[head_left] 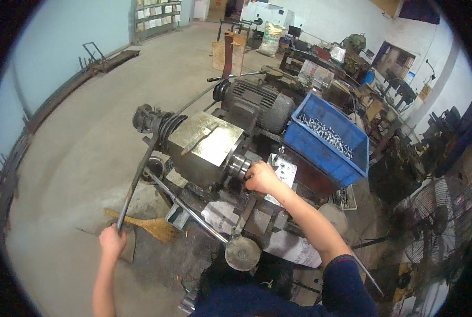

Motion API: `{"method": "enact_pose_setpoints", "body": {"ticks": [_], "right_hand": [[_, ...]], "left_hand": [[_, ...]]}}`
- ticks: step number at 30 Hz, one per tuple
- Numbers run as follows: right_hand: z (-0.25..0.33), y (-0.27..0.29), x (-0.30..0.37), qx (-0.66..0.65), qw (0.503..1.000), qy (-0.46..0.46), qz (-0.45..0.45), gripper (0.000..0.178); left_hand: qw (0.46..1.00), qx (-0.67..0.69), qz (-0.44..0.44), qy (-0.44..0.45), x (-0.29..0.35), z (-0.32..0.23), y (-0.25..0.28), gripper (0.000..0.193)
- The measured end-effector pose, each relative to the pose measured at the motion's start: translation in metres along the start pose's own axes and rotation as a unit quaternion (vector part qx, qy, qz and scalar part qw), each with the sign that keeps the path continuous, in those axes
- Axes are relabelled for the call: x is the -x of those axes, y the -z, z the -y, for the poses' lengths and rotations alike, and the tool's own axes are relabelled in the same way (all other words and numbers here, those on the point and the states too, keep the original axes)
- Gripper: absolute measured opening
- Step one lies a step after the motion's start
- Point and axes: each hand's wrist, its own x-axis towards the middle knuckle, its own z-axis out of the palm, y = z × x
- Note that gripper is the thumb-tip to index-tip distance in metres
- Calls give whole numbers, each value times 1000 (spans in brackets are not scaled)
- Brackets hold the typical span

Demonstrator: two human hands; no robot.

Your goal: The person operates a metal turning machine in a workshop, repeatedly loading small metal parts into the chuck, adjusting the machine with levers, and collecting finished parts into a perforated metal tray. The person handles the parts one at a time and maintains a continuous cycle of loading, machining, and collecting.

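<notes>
My left hand [113,241] is wrapped round the lower end of a long metal lever [132,196], which slants up to the rear of the lathe's headstock [207,138]. At the front of the headstock, my right hand [263,178] is closed right beside the shiny round chuck [238,166]. Its fingertips point toward the chuck mouth, and whatever they pinch is hidden behind the hand. Just right of that hand sits a silver tool block [285,171] with holes in its top. A second metal bar [193,213] slopes down to a round disc [242,253] near my lap.
A blue crate [320,161] of small shiny metal parts stands behind the tool block, near the motor [262,103]. Left of the machine, a straw broom [159,228] lies on the floor. At the right stands a fan [429,216]; other machinery lines the back.
</notes>
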Motion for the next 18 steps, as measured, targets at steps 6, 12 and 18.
{"method": "enact_pose_setpoints", "body": {"ticks": [6, 12, 18], "right_hand": [[8, -6, -5, 12, 999, 9, -42, 17], [-1, -1, 7, 4, 999, -34, -34, 22], [13, 47, 75, 2, 985, 49, -165, 31]], "left_hand": [[932, -220, -246, -146, -128, 150, -8, 10], [976, -175, -117, -62, -156, 149, -24, 14], [891, 183, -377, -178, -125, 24, -40, 25]]}}
